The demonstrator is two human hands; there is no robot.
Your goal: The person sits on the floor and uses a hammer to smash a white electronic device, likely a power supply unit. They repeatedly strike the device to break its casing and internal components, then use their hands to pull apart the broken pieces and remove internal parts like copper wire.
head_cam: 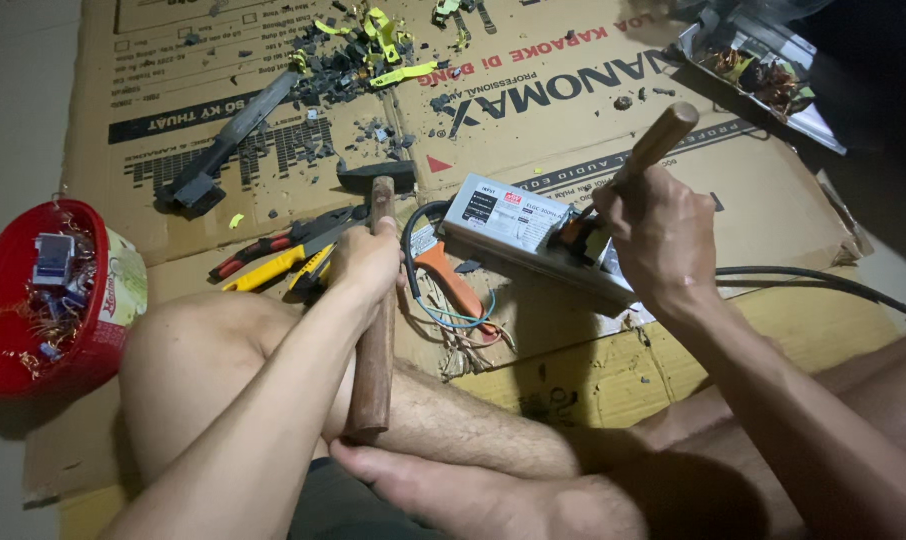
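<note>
Nearest to me are my bare legs, folded on the flattened brown cardboard sheet (673,400) that covers the floor. My left hand (366,262) is wrapped tight around the long brown wooden handle of a hammer (376,340); the handle's butt points back toward my shin, and its dark metal head (376,177) lies on the cardboard just beyond my knuckles. My right hand (653,235) is closed around a second tool with a rounded brown wooden handle (658,140), which slants up and away from my fist; its working end is hidden behind my fingers, so I cannot tell what it touches.

Directly under my right hand lies the long silver metal power supply box (518,228), flat on the cardboard and angled across it, its near end beside my fingers. A black cable (823,282) runs off to the right from there. Between my hands sit an orange-handled tool (455,282) and a loose tangle of thin coloured wires (463,325). Just left of my left hand lie a yellow utility knife (273,268) and red-handled pliers (263,245).

At the far left stands a red plastic basket (33,300) filled with small parts. Farther off are a dark flat metal bar (233,135), scattered black and yellow plastic fragments (363,55), and, top right, an opened metal casing with copper coils (758,70).
</note>
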